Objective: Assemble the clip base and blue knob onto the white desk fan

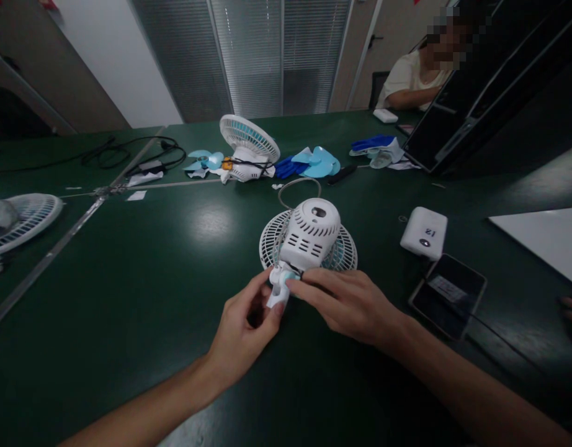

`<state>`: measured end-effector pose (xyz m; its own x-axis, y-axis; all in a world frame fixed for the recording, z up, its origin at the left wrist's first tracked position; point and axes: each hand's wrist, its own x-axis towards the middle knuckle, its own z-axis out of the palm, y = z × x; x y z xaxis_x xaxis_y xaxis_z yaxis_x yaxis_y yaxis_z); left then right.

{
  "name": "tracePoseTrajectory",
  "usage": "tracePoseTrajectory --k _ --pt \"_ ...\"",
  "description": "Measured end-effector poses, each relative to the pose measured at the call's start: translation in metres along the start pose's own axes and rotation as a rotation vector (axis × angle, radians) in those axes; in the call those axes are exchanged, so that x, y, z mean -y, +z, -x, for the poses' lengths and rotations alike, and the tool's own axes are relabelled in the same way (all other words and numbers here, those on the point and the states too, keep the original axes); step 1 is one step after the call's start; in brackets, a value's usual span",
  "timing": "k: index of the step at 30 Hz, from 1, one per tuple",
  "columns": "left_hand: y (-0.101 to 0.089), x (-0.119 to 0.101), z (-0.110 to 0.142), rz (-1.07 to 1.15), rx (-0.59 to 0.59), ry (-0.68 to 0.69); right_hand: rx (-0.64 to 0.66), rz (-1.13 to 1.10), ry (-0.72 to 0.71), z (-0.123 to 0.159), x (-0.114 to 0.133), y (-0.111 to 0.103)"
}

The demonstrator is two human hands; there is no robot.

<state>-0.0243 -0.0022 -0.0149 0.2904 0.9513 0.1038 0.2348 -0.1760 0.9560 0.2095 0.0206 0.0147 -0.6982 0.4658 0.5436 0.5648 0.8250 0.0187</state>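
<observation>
A white electric fan [309, 239] lies face down on the green table, its round grille under the slotted motor housing. From the housing's near end a white clip [279, 287] with a light blue knob points toward me. My left hand [244, 326] grips the clip between thumb and fingers from the left. On the right, my right hand [346, 301] has its fingers closed at the light blue knob [291, 276], by the joint of clip and housing. The fingertips partly hide that joint. A thin grey ring [299, 181] sticks up behind the housing.
Another fan [249, 146], light blue blades [319, 162] and blue-white gloves [379, 149] lie farther back. At left is a fan grille [28, 217]. A white power bank [424, 233] and a phone [448, 295] with a cable are at right. A person [416, 77] sits across.
</observation>
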Motion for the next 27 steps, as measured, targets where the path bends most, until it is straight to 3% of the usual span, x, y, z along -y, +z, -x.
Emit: tracePoseTrajectory --k 3,7,14,24,27 --pt "0.0 -0.001 0.002 -0.02 0.054 0.027 -0.078 0.022 0.034 -0.001 -0.001 0.001" --pt "0.001 -0.003 0.004 -0.036 0.096 0.055 -0.062 0.029 0.07 -0.005 0.002 0.002" --pt "0.0 -0.001 0.0 -0.004 0.023 0.012 -0.105 0.0 0.105 -0.004 0.002 0.002" --pt "0.002 -0.003 0.001 -0.022 0.088 0.037 -0.231 -0.14 0.201 0.008 0.005 0.017" --pt "-0.002 -0.001 0.001 0.0 0.1 0.013 -0.207 -0.208 0.184 0.011 0.011 0.024"
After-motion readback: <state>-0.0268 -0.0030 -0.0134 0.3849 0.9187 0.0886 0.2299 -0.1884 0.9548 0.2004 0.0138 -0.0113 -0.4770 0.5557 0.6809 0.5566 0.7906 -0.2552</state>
